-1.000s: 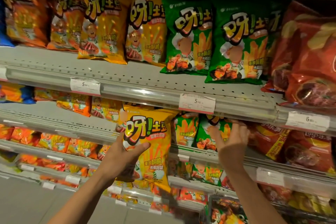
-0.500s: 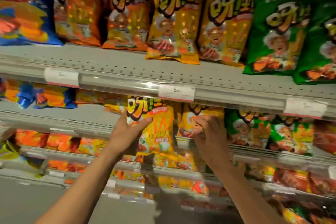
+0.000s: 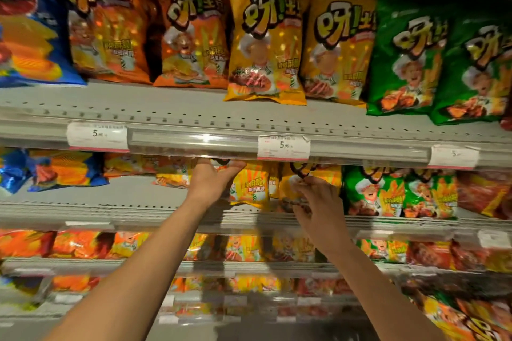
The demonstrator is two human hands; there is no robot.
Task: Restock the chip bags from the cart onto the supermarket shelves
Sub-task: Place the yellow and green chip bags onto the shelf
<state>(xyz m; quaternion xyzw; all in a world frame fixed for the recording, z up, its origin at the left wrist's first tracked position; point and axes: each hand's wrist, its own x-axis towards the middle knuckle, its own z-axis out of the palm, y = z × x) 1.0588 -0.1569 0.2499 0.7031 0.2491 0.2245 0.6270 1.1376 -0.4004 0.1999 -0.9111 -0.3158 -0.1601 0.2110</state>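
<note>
Grey perforated shelf (image 3: pixel 194 112): chip bags upright in row – blue (image 3: pixel 27 36), orange (image 3: pixel 105 25), yellow (image 3: pixel 266 44), green (image 3: pixel 407 58).

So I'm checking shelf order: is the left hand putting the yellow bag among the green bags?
No, the left hand holds the yellow bag beside other yellow bags.

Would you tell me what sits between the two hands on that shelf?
In the head view, the yellow bag that the left hand holds fills most of the gap; the right hand touches a neighbouring yellow bag.
</note>
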